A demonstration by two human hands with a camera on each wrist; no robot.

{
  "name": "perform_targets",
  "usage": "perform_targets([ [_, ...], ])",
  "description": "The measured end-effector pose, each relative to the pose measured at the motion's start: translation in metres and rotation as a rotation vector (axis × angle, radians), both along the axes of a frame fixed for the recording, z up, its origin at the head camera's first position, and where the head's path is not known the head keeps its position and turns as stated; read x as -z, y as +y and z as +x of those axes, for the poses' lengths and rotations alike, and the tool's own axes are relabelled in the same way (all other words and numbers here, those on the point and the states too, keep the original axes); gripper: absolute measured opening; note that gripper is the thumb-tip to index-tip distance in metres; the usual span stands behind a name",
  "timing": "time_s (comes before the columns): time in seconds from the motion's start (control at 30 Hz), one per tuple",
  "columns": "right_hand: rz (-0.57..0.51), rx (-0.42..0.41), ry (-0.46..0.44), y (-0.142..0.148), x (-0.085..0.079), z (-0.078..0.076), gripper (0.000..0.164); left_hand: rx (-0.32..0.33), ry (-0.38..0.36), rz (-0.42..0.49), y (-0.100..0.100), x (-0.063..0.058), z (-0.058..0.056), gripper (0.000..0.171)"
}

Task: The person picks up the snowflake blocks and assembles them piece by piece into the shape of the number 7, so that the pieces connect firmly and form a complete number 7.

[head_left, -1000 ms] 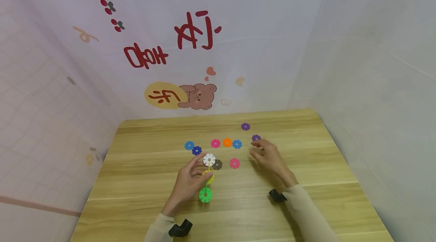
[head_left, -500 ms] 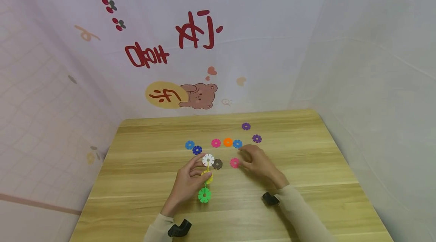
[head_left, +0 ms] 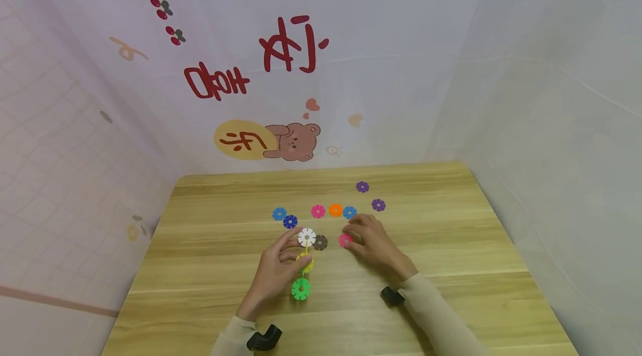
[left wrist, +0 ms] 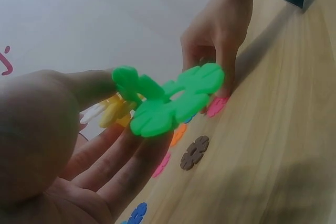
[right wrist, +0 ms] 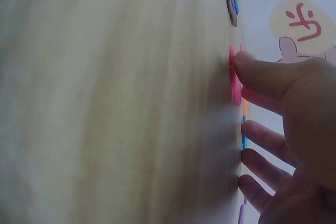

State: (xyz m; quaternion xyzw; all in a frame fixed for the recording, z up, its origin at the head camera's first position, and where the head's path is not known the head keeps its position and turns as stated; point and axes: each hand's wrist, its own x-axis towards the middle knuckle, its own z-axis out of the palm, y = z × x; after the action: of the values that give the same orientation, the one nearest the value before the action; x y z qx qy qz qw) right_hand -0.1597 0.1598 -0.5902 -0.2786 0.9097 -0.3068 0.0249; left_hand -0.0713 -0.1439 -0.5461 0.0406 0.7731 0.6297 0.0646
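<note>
My left hand point(head_left: 278, 268) holds a chain of slotted plastic snowflake discs, thumb and fingers gripping near its yellow disc point(head_left: 305, 262). The chain's white disc point(head_left: 307, 237) is at the far end and a green disc point(head_left: 301, 289) at the near end; another green piece joins it at an angle in the left wrist view. A pink snowflake disc point(right wrist: 234, 77) lies flat on the table. My right hand point(head_left: 373, 242) has its thumb and index finger at that disc's edges, pinching it, with the other fingers touching the table.
A brown disc point(head_left: 320, 242) lies between the hands. Farther back on the wooden table point(head_left: 241, 189) are a magenta disc point(head_left: 318, 211), an orange disc point(head_left: 335, 210), light blue discs point(head_left: 279, 214), a dark blue disc point(head_left: 290, 222) and purple discs point(head_left: 378, 205). A printed curtain hangs behind.
My right hand has moved left from beside the purple disc to the pink disc, its fingers closing in around it. The left hand holds the chain almost still.
</note>
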Motion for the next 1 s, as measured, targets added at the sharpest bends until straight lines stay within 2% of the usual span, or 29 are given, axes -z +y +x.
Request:
perform_targets([
  [0.37,-0.010,0.024,-0.016,-0.004,0.002,-0.001,0.023,0.014,0.003,0.012,0.002,0.000,0.001,0.072],
  [0.67,-0.088,0.106,-0.064,-0.005,0.003,0.002,0.022,0.019,0.011,0.018,0.004,0.002,0.000,0.071],
  [0.9,-0.170,0.095,-0.134,-0.002,-0.001,0.007,0.014,0.064,0.010,0.006,0.010,0.003,0.002,0.074],
  [1.0,-0.217,0.095,-0.106,0.000,-0.006,0.008,0.015,0.075,0.012,0.015,0.013,0.002,0.004,0.075],
])
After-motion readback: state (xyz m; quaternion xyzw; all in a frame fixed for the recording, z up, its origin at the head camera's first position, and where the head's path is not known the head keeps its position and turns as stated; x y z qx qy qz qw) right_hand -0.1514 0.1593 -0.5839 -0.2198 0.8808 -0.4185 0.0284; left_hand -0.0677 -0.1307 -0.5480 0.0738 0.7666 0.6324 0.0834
